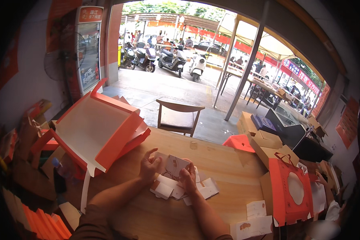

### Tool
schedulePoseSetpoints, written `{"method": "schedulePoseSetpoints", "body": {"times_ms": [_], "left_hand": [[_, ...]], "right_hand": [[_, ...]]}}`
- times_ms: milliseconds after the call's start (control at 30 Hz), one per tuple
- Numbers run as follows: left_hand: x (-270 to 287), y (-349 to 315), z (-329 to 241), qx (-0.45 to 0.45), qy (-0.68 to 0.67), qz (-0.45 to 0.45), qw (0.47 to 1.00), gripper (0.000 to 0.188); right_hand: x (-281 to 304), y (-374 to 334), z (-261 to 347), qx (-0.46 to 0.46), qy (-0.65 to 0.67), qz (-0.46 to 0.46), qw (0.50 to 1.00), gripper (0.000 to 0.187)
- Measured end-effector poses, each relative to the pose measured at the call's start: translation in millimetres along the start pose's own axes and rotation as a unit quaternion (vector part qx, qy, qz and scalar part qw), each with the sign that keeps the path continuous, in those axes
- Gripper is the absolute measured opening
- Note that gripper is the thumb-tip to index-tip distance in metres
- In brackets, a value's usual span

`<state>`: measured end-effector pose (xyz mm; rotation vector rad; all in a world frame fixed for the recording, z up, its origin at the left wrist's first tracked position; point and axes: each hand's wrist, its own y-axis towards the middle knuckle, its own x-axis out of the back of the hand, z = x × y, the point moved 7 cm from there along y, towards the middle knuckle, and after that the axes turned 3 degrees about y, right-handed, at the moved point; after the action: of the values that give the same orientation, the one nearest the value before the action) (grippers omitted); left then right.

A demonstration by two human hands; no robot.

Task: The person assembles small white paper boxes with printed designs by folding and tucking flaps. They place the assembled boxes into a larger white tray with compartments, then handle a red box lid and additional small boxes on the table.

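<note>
A small, partly folded white paper box (177, 166) with brown printing is held up over the table, in the middle of the view. My right hand (189, 178) is closed on its right side, the thumb lying across the front. At its left edge is my left hand (149, 165), thumb and forefinger apart; whether it presses on the box's side panel I cannot tell. Below both hands lie several flat white box blanks (168, 187) with brown prints. Another white blank (208, 188) lies under my right wrist.
A large orange-red carton (96, 128) with a white inside stands tilted at left. On the right are brown cardboard boxes (268, 144), a red gift box (290, 192) with an oval window, and white blanks (254, 227). A person's arm (327, 184) shows at far right. A chair (180, 116) stands beyond the wooden table (232, 172).
</note>
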<state>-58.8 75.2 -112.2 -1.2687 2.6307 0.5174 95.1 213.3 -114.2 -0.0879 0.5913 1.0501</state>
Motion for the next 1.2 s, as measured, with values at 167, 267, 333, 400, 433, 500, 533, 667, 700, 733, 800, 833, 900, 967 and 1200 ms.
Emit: {"method": "schedulePoseSetpoints", "body": {"times_ms": [167, 267, 333, 400, 433, 500, 533, 667, 700, 733, 800, 833, 900, 967, 1200], "left_hand": [[14.4, 8.9, 17.8, 0.076, -0.096, -0.044, 0.992, 0.016], [23.1, 16.4, 25.5, 0.099, -0.171, -0.051, 0.979, 0.013], [29.3, 22.1, 33.3, 0.097, -0.168, -0.041, 0.98, 0.013], [30.7, 21.9, 36.5, 0.095, -0.138, -0.054, 0.984, 0.014], [28.7, 21.3, 34.4, 0.094, -0.123, -0.06, 0.986, 0.014], [22.1, 22.3, 24.9, 0.081, -0.134, -0.054, 0.986, 0.016], [19.3, 22.3, 18.5, 0.075, -0.138, -0.052, 0.986, 0.017], [6.1, 13.5, 1.8, 0.112, -0.266, -0.042, 0.956, 0.023], [8.9, 12.9, 3.2, 0.099, -0.271, -0.014, 0.957, 0.025], [12.7, 11.9, 6.3, 0.086, -0.275, 0.014, 0.958, 0.027], [12.0, 12.4, 16.8, 0.066, -0.155, 0.111, 0.979, 0.027], [7.4, 11.2, 19.6, 0.056, -0.094, 0.16, 0.981, 0.028], [-6.7, 0.8, 14.3, 0.037, 0.006, 0.186, 0.982, 0.02], [-23.4, -8.0, -5.0, 0.019, 0.08, 0.178, 0.981, 0.017], [-19.6, 2.2, 2.1, 0.011, -0.083, 0.215, 0.973, 0.018]], "right_hand": [[2.0, 5.0, -10.6, 0.006, -0.091, 0.065, 0.994, 0.054], [-11.2, 0.1, -7.8, -0.034, -0.07, 0.097, 0.992, 0.06], [-18.1, -3.2, -4.9, -0.048, -0.044, 0.1, 0.993, 0.059], [-22.6, -5.4, 2.0, -0.04, -0.013, 0.095, 0.995, 0.054], [-19.4, -4.5, 0.8, -0.035, -0.028, 0.091, 0.995, 0.055], [-13.7, -1.7, -1.9, -0.025, -0.056, 0.083, 0.995, 0.056], [-11.7, -2.2, -1.8, -0.029, -0.058, 0.075, 0.995, 0.055], [2.7, 4.0, -9.3, -0.038, -0.001, 0.01, 0.999, 0.053], [5.3, 6.2, -14.1, -0.041, 0.03, -0.011, 0.999, 0.054], [1.1, 8.8, -7.2, -0.041, 0.03, -0.015, 0.999, 0.049], [4.0, 12.4, -2.7, 0.028, 0.012, -0.079, 0.996, 0.043], [6.9, 11.9, 0.7, 0.063, 0.002, -0.112, 0.992, 0.041], [-3.8, 12.3, 5.3, 0.081, -0.063, -0.022, 0.994, 0.045], [-7.6, 8.2, 5.5, 0.068, -0.09, 0.031, 0.993, 0.053], [-18.3, -0.4, 7.7, 0.016, -0.111, 0.029, 0.993, 0.061]]}}
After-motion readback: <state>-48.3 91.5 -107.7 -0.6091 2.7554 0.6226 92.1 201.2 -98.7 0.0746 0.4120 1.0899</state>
